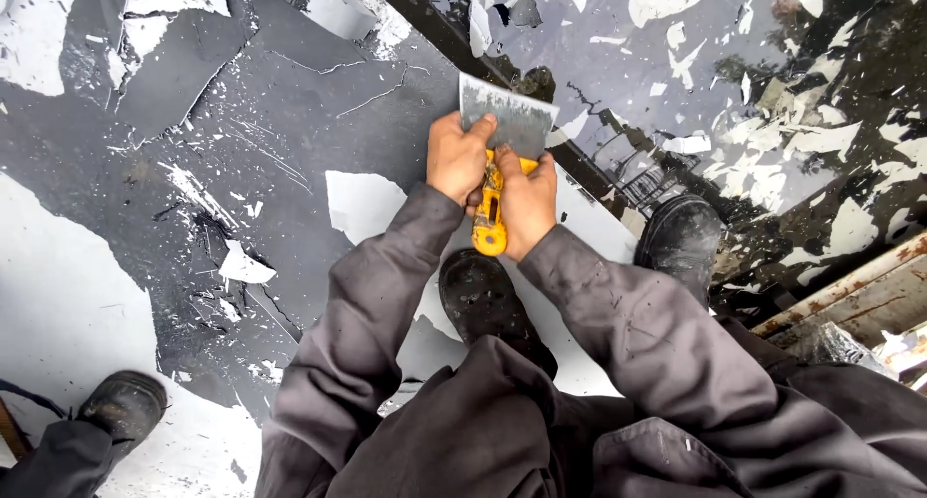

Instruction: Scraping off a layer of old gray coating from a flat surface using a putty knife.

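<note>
At the lower left corner of the floor (241,102) stands one dark boot (124,406) of another person. One scraper (507,145) with a yellow handle sits near the floor's upper middle, blade down on the grey coating. The left hand (456,157) grips blade and handle; the right hand (526,203) is clenched round the handle. The person's own two boots (483,300) stand below.

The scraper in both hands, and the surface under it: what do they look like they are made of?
Scraper: the wide blade looks like dull grey metal, smeared and scratched; the yellow handle looks like moulded plastic. The left hand and right hand grip it. Surface: a dark grey coating, probably paint, flaking off a pale, smooth base in shards; the base material is unclear.
</note>
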